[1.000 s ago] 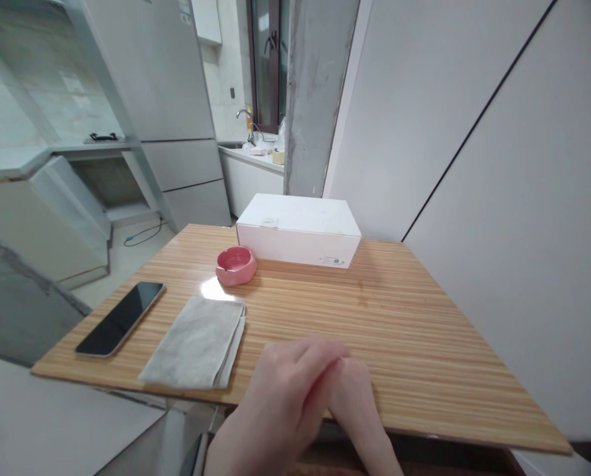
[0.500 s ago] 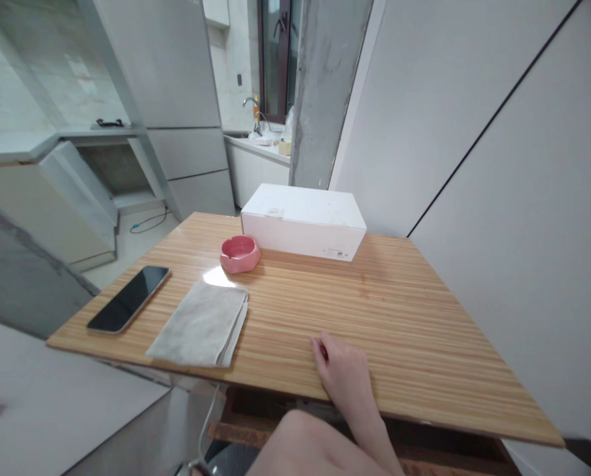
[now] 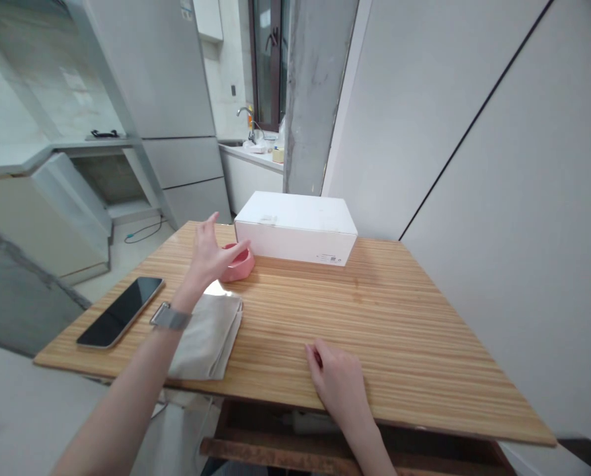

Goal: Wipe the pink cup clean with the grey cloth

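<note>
My left hand [image 3: 211, 250] is stretched out over the wooden table [image 3: 399, 324], fingers spread and open, right at the pink ashtray [image 3: 240, 264], which it partly hides. A grey watch is on that wrist. Under the forearm lies a folded grey cloth [image 3: 209, 334]. My right hand [image 3: 338, 380] rests on the table near its front edge, fingers loosely curled, holding nothing I can see. A white box [image 3: 295, 228] stands just behind the ashtray.
A black phone [image 3: 119, 320] lies face up at the table's left corner. A grey wall runs along the table's right side. Behind are a grey pillar, a fridge and a counter with a sink.
My left hand has left the right hand, dropped out of view, then reached forward to the pink ashtray. The right hand has stayed on the table near the front edge.
</note>
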### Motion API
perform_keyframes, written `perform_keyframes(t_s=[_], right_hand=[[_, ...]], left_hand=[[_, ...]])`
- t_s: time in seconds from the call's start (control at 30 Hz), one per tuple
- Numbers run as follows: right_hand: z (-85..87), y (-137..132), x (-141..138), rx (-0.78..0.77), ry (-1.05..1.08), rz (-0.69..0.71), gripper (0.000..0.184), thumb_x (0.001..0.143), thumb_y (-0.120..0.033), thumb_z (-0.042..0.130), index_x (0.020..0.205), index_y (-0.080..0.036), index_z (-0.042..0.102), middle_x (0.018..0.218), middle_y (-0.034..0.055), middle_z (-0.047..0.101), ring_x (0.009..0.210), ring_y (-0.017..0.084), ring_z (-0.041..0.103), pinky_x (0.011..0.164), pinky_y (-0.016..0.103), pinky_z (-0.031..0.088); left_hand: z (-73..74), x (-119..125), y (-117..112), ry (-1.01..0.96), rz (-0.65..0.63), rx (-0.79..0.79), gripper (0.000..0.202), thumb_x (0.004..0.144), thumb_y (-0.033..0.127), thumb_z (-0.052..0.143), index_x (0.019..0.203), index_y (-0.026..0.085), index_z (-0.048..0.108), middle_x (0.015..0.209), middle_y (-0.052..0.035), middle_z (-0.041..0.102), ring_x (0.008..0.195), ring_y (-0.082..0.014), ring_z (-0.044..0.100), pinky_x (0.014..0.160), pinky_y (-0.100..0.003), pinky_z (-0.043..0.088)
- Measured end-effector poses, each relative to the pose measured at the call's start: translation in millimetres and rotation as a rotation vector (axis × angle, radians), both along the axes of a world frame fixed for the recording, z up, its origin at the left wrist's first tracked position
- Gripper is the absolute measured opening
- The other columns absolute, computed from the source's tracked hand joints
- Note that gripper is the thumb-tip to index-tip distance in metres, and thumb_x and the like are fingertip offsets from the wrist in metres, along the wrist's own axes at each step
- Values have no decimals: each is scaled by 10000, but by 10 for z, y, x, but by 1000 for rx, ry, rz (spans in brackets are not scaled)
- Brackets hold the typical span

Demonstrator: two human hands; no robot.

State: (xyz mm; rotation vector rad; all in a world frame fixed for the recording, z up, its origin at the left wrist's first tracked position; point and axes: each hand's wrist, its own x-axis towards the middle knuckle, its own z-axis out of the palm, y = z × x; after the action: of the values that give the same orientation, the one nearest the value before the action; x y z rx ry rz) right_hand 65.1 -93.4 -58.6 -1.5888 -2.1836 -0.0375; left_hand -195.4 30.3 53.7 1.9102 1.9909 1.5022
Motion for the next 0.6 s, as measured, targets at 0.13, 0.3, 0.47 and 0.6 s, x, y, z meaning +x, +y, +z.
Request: perform_keyframes(t_s=[0.13,0.3,0.47,0.6], right_hand=[[-17,7,-2,-20,-2,-17,304,951,-265,384,683,-209,515,585,-10,618,530,138,586,523,277,207],[-17,13,-7,-14,17,-22,306,951,-265,384,682,-208,517,589,-11,626,524,133,580,527,273,206],[-16,15,-9,-31,21,-27,292,949,-258,392,696,-210,530,592,-10,633,523,138,586,524,277,199],[-27,13,-4,-28,44,-30,294,950,-265,396,693,-209,526,596,-9,633,536,138,588,528,274,202]], left_hand=[[-533,-297,342,-15,-65,-285,904,568,430,793,1296,89,380,1285,-191,457,1218,-358,429,1002,-480,367],[-738,-350,369,-23,-63,-302,839,538,392,810,1246,131,443,1163,-142,559,1103,-316,525,947,-463,417],[-614,-99,327,-85,-104,-245,800,533,385,808,1226,163,476,1096,-108,617,1025,-281,582,903,-436,452],[-526,335,253,-169,-287,-201,747,554,356,797,1212,185,487,1117,-72,634,993,-207,612,889,-341,473]])
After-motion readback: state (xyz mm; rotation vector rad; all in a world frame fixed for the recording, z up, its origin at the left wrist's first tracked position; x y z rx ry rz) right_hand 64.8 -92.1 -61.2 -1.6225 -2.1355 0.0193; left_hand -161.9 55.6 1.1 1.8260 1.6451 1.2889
